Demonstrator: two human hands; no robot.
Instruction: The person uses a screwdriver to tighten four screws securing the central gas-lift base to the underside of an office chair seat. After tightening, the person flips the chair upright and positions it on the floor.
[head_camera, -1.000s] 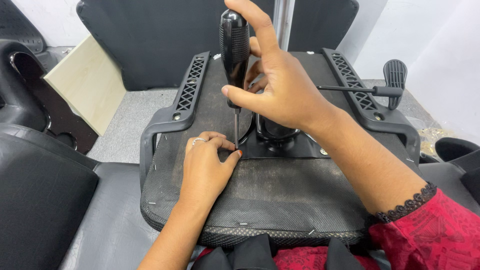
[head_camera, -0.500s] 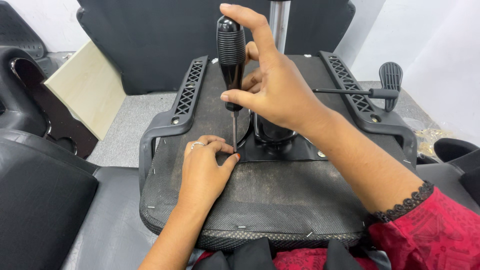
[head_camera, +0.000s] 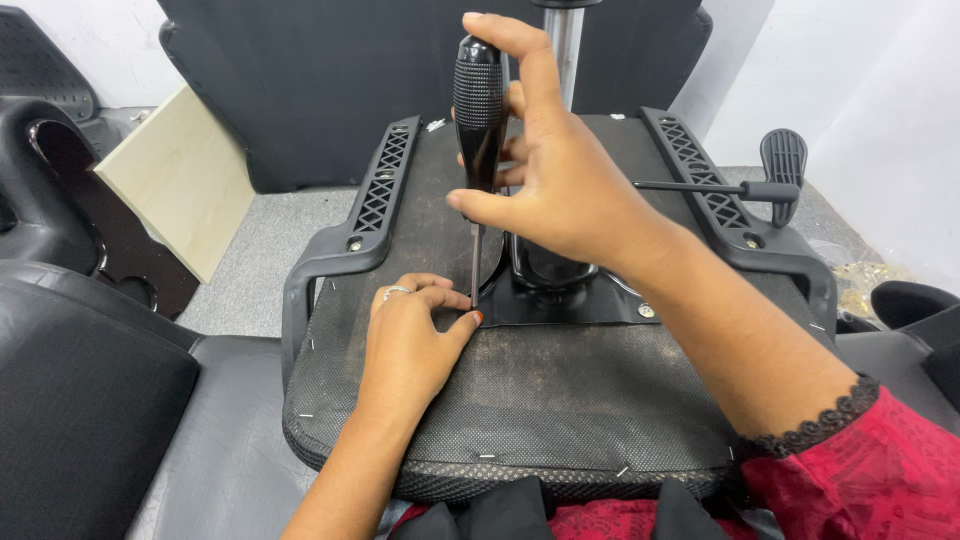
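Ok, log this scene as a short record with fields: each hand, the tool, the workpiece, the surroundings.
right hand: grips the handle of the black-handled screwdriver, held upright
left hand: flat on the seat, fingertips at the screwdriver tip
workpiece: upturned black fabric-covered chair seat base with black plastic armrest brackets
mechanism: black metal plate and lever
surroundings: pale wooden board, grey floor

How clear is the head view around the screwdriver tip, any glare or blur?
Head view: sharp, evenly lit, with no motion blur on the right hand or the screwdriver; slight glare on its handle; its tip beside the left hand stays readable; soft shadows only.
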